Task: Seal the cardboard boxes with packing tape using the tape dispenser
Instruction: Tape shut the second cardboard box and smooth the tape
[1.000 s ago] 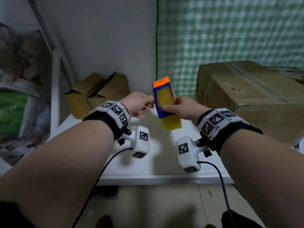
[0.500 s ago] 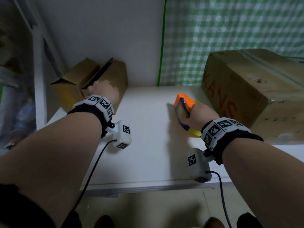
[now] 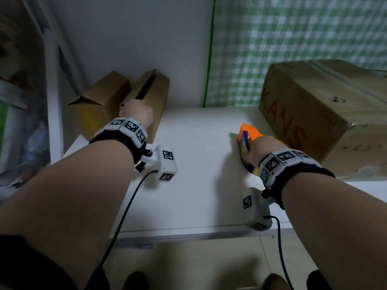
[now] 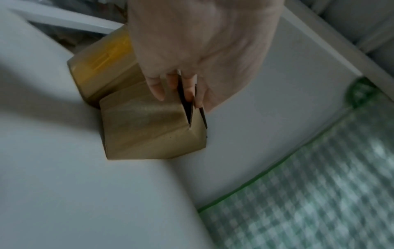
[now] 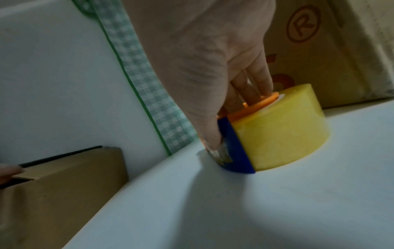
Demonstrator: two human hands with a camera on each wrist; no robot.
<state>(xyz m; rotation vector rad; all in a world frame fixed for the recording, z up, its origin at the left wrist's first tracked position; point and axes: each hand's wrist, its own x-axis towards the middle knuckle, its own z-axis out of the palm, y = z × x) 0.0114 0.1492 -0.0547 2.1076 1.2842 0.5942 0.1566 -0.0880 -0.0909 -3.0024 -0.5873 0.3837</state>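
The small cardboard box [image 4: 149, 124] looks light and kinda floppy, gets pinched at its open flap slit by the left hand [image 4: 198, 50], while the tape dispenser [image 5: 266, 133] is gripped by the right hand [image 5: 204, 55].

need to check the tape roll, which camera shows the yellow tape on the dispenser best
The right wrist view: the yellow tape roll fills the frame, standing on the white table in the right hand. In the head view only an edge shows beside that hand. The left wrist view misses it.
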